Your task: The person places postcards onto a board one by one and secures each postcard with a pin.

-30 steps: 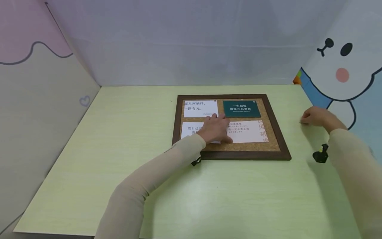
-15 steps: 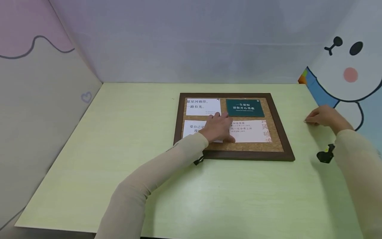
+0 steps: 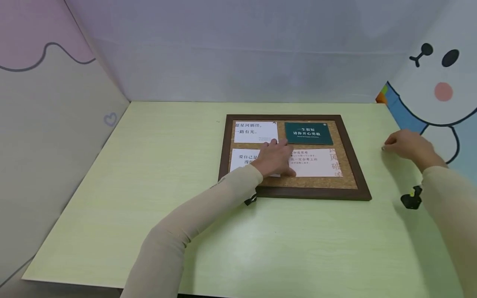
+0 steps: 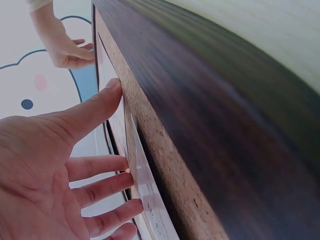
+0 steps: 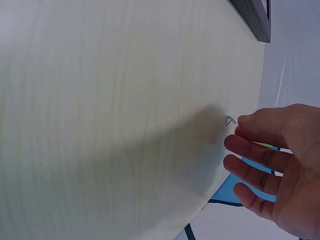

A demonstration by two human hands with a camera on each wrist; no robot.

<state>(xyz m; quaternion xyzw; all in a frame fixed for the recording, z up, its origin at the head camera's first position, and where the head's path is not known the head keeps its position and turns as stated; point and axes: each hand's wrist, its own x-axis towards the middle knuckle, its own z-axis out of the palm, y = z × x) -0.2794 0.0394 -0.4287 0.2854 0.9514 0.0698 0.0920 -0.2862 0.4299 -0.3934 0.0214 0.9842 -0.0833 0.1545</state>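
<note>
A dark-framed corkboard (image 3: 298, 192) lies on the table, bearing a white card (image 3: 250, 131) at upper left and a green card (image 3: 309, 133) at upper right. Below them are another white card (image 3: 243, 156) and a wide white card (image 3: 318, 163). My left hand (image 3: 275, 158) rests on the board with fingers spread, thumb on the wide card; it partly covers both lower cards. In the left wrist view, one card edge stands slightly off the cork (image 4: 137, 107). Right of the board, my right hand (image 3: 409, 145) pinches a small metal thumbtack (image 5: 230, 120) just above the tabletop.
The pale green table (image 3: 149, 165) extends left and in front of the board. A light cloth wall (image 3: 242, 74) rises behind it, and a cartoon-printed backdrop (image 3: 443, 111) stands beyond the right edge. A black strap-like piece (image 3: 411, 199) shows at the right wrist.
The head view has shifted slightly, so the board and hands appear a little farther right. Both hands keep nearly the same place relative to the board.
</note>
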